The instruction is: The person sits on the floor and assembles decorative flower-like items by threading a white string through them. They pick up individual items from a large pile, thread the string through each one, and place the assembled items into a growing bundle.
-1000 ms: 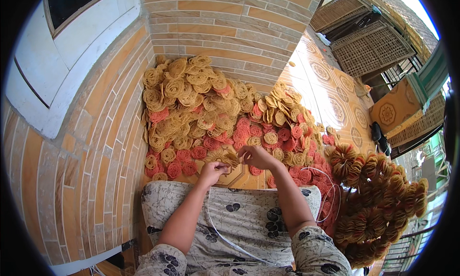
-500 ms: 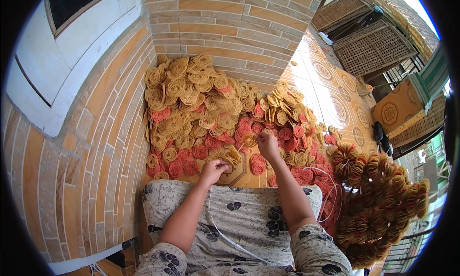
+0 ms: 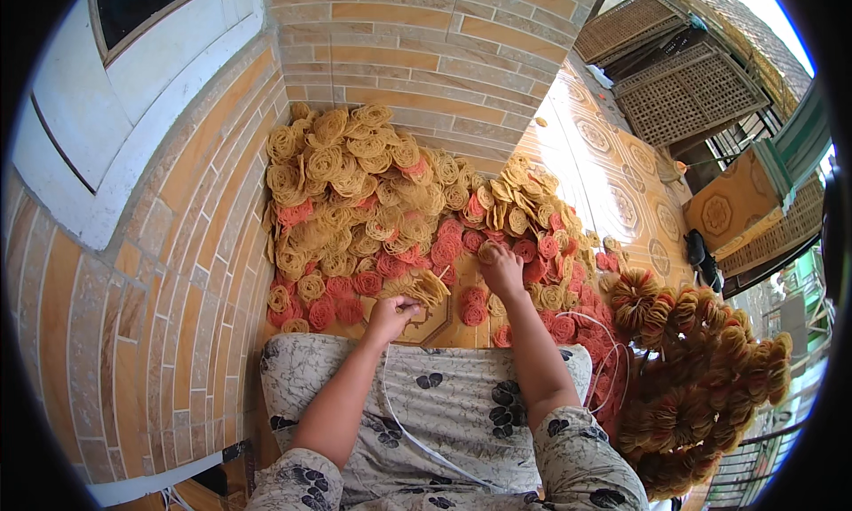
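Note:
A big heap of round woven coils (image 3: pixel 373 200), yellow and pinkish red, lies on the tiled floor against a brick wall. My left hand (image 3: pixel 392 314) grips a fanned stack of yellow coils (image 3: pixel 423 286) just in front of my lap. My right hand (image 3: pixel 501 269) reaches further out into the heap and closes its fingers on a single yellow coil (image 3: pixel 487 253) among the red ones. A thin white cord (image 3: pixel 417 440) runs across the flowered cloth over my knees.
A long bundle of strung coils (image 3: pixel 701 378) lies at my right, beside a white wire hoop (image 3: pixel 612 351). The brick wall (image 3: pixel 426 58) stands behind the heap. Patterned floor tiles (image 3: pixel 612 192) stretch away at right, toward woven lattice panels (image 3: pixel 683 85).
My right hand has moved away from the stack in my left hand, out into the heap, and taken hold of a loose yellow coil. My left hand has stayed put.

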`<control>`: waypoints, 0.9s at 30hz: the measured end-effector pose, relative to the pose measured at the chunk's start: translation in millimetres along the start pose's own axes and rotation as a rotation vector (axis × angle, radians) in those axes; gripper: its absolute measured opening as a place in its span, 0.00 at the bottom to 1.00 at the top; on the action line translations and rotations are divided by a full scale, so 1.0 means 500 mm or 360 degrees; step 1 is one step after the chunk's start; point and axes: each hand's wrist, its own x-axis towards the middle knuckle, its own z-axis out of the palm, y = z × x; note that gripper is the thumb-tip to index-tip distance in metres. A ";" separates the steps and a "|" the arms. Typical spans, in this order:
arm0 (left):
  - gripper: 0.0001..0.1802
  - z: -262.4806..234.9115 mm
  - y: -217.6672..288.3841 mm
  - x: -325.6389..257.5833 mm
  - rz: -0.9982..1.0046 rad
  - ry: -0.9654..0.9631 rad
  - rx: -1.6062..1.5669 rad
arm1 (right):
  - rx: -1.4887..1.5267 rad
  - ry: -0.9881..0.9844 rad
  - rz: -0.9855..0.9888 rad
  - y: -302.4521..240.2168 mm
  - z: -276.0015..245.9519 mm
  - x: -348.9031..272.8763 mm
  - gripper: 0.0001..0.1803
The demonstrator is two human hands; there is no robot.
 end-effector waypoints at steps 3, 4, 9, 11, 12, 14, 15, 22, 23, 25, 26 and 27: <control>0.12 -0.001 -0.002 -0.002 0.0037 0.0003 0.0055 | -0.0024 -0.0313 0.0043 -0.004 0.008 -0.015 0.12; 0.12 -0.002 -0.002 -0.001 0.0052 0.0002 0.0041 | 0.0081 -0.0418 0.0189 -0.014 0.003 -0.012 0.12; 0.11 0.000 0.004 -0.004 0.0008 0.0005 0.0036 | 0.0877 -0.0886 0.0847 -0.074 -0.051 0.031 0.17; 0.11 0.000 0.011 -0.006 -0.0008 -0.0018 0.0030 | 0.1156 -0.0874 0.0915 -0.100 -0.069 0.034 0.19; 0.11 0.000 0.014 -0.008 0.0010 -0.0019 0.0037 | 0.1315 -0.0860 0.0939 -0.110 -0.075 0.034 0.20; 0.11 0.000 0.021 -0.012 -0.0025 -0.0033 0.0016 | 0.1292 -0.0837 0.0889 -0.124 -0.083 0.033 0.20; 0.11 -0.001 0.025 -0.014 -0.0004 -0.0028 0.0026 | 0.1281 -0.0827 0.0862 -0.129 -0.086 0.032 0.20; 0.11 -0.002 0.046 -0.027 0.0001 -0.0059 0.0006 | 0.1107 -0.0727 0.0735 -0.145 -0.107 0.035 0.19; 0.11 -0.002 0.049 -0.028 -0.0009 -0.0075 0.0025 | 0.1083 -0.0732 0.0711 -0.148 -0.111 0.035 0.19; 0.11 -0.002 0.054 -0.030 -0.0016 -0.0081 0.0069 | 0.1063 -0.0716 0.0667 -0.154 -0.118 0.036 0.19; 0.11 -0.002 0.055 -0.030 -0.0042 -0.0090 0.0079 | 0.1068 -0.0696 0.0647 -0.158 -0.121 0.036 0.19; 0.11 -0.002 0.056 -0.031 -0.0032 -0.0100 0.0046 | 0.1071 -0.0676 0.0627 -0.161 -0.124 0.036 0.19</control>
